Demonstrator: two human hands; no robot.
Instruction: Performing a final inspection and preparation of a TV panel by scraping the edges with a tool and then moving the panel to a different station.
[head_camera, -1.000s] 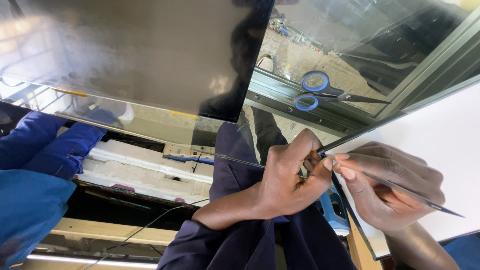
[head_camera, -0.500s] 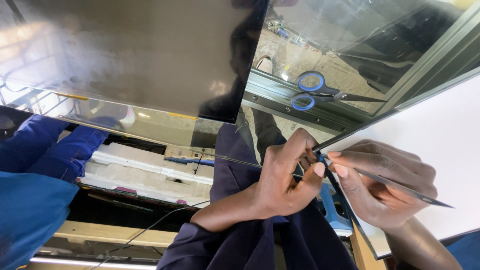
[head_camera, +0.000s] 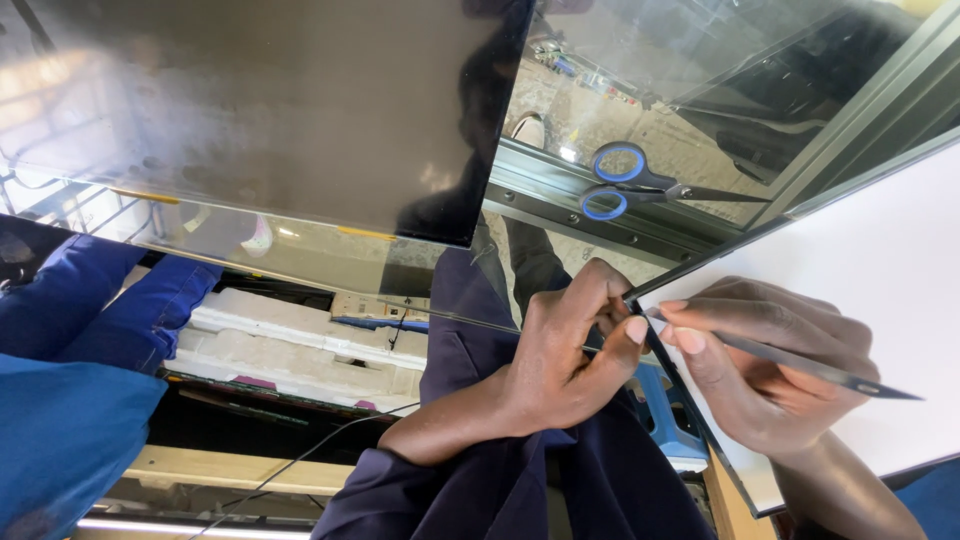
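Observation:
My left hand (head_camera: 565, 355) pinches the near corner of a white flat panel (head_camera: 880, 270) with a dark edge, thumb and fingers closed on it. My right hand (head_camera: 765, 375) lies on the panel next to it and holds a thin grey metal blade (head_camera: 810, 368). The blade's front end sits at the corner between my two thumbs; its other end points right across the panel. Both dark blue sleeves come up from the bottom of the head view.
A large dark glossy sheet (head_camera: 270, 110) fills the upper left. Blue-handled scissors (head_camera: 625, 185) lie on a metal frame beyond the panel. Another person's blue sleeve (head_camera: 70, 380) is at the left, white foam blocks (head_camera: 300, 345) and a black cable below the sheet.
My left fingers have crept slightly up onto the panel corner. The blade's far end has risen a little. Everything else stays put.

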